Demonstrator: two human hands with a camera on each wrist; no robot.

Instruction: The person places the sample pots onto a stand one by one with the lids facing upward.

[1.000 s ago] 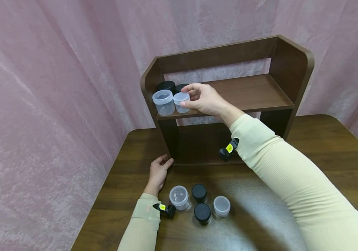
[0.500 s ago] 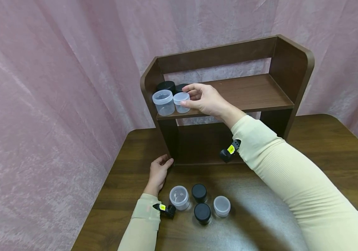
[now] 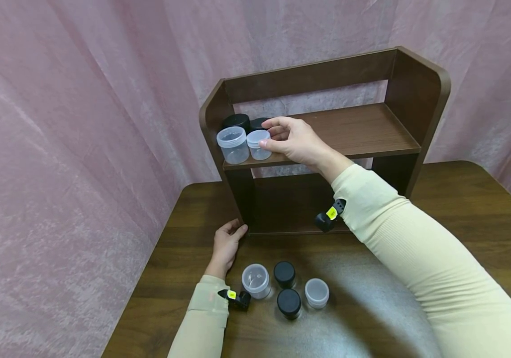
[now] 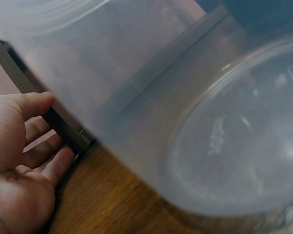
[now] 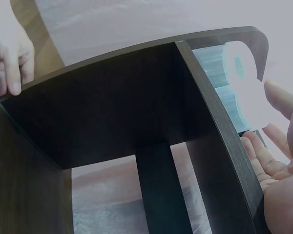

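Observation:
My right hand (image 3: pixel 297 141) is at the right side of a small clear jar (image 3: pixel 256 149) on the upper shelf. In the right wrist view a gap shows between the thumb (image 5: pixel 283 100) and the pale jars. A larger clear jar (image 3: pixel 233 149) stands left of the small one, with black-lidded jars (image 3: pixel 236 121) behind them. Down on the table, my left hand (image 3: pixel 226 247) rests against the lower left panel of the brown wooden shelf (image 3: pixel 277 206). Its thumb touches the front edge and its bent fingers lie along the outer side.
On the table stand a large clear jar (image 3: pixel 255 289), two black-lidded jars (image 3: pixel 288 302) and a small pale-lidded jar (image 3: pixel 316 294). The large jar blocks much of the left wrist view. A pink curtain (image 3: pixel 103 124) hangs behind the table (image 3: pixel 183 219).
My right thumb has drawn back slightly to the right from the front of the small jar, which stays in place. The left hand has not visibly moved.

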